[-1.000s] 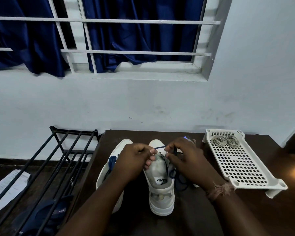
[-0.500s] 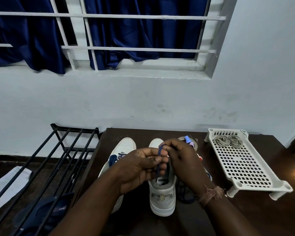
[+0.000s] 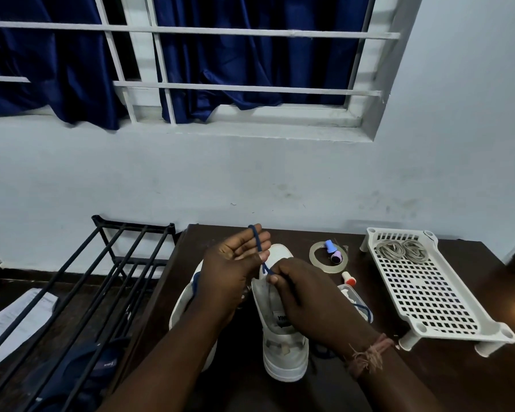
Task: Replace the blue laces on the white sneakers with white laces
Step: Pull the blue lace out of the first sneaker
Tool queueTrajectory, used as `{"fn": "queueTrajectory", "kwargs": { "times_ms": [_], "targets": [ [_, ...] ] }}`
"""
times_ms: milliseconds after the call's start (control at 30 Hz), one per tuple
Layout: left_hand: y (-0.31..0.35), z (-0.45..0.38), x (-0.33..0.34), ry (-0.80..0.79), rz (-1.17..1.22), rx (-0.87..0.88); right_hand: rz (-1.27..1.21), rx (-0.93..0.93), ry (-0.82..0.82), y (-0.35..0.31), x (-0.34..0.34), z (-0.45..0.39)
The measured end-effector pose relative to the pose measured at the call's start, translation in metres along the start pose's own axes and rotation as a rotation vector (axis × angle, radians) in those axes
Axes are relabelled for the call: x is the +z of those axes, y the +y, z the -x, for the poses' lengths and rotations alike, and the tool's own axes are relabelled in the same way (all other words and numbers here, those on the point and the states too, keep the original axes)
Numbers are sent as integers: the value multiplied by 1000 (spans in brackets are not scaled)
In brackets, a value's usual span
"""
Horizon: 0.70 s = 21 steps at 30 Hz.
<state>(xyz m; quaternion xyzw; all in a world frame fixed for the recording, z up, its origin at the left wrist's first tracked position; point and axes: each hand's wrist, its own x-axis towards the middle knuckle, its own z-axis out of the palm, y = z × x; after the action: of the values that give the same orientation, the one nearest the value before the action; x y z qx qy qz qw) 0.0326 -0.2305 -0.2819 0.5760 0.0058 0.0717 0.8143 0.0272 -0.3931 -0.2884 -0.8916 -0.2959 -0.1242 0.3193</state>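
Two white sneakers stand on the dark table (image 3: 446,382), toes toward the wall. The right sneaker (image 3: 284,343) is between my hands. My left arm partly hides the left sneaker (image 3: 186,301), which has blue lace in it. My left hand (image 3: 235,263) is raised, palm toward me, with the blue lace (image 3: 257,243) looped over its fingers and the thumb against it. My right hand (image 3: 305,295) pinches the same lace just above the right sneaker's tongue. More of this lace trails onto the table at the right. Two coiled white laces (image 3: 402,251) lie in the white tray (image 3: 428,295).
A tape roll (image 3: 317,260), a small blue and pink item (image 3: 332,252), a red-capped stick (image 3: 348,281) and a clear box (image 3: 353,295) lie between the sneaker and the tray. A black rack (image 3: 101,278) stands left of the table, with paper (image 3: 15,319) and blue slippers (image 3: 101,364) below it.
My left hand has lifted and opened out above the toe, drawing the blue lace up over its fingers. My right hand has slid down to pinch the lace near the tongue.
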Motion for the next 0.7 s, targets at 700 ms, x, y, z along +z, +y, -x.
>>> {"fn": "queueTrajectory", "kwargs": {
  "times_ms": [700],
  "targets": [
    [-7,9,11,-428,-141,-145,-330,256,426,13,-31,-7]
  ]
}}
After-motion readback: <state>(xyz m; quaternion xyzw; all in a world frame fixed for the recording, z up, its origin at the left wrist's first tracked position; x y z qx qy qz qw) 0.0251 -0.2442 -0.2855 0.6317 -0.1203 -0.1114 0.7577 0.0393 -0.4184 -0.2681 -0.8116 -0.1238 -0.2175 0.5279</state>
